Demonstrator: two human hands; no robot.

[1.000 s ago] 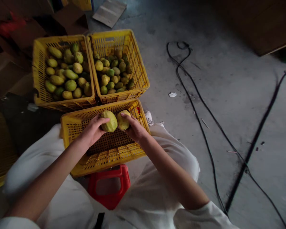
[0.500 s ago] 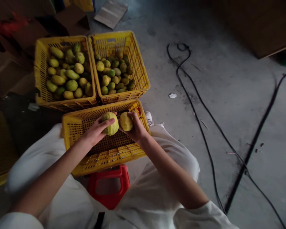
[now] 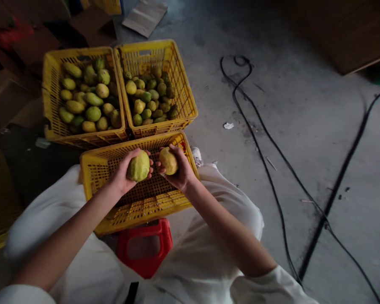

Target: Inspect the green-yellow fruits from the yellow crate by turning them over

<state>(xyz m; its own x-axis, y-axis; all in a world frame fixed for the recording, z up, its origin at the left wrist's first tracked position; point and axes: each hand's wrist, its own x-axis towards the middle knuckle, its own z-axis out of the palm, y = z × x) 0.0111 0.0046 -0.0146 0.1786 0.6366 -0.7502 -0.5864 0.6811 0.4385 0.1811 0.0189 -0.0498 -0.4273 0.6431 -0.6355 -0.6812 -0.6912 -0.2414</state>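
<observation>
My left hand (image 3: 124,174) is closed around a ridged yellow-green citrus fruit (image 3: 138,166), its fingertips showing at the fruit's right side. A smaller, smoother yellow citrus fruit (image 3: 169,161) rests in my right hand (image 3: 183,174), gripped between thumb and fingers. The two fruits are apart, with a small gap between my hands. Beneath both hands stands a yellow slatted crate (image 3: 114,219), tilted between my knees; I see mostly its perforated floor and walls. A small red patch shows at its far right corner, partly hidden by my right hand.
Beyond it, a left yellow crate (image 3: 47,97) and a right yellow crate (image 3: 186,88) hold many green and yellow fruits. A red stool (image 3: 166,240) is below me. Black cables (image 3: 274,196) cross the floor on the right. Cardboard boxes (image 3: 25,114) stand at left.
My hands have drawn slightly apart. The left one has moved left and turned its fruit, so its thumb no longer lies across the front; the right fruit has turned a little too.
</observation>
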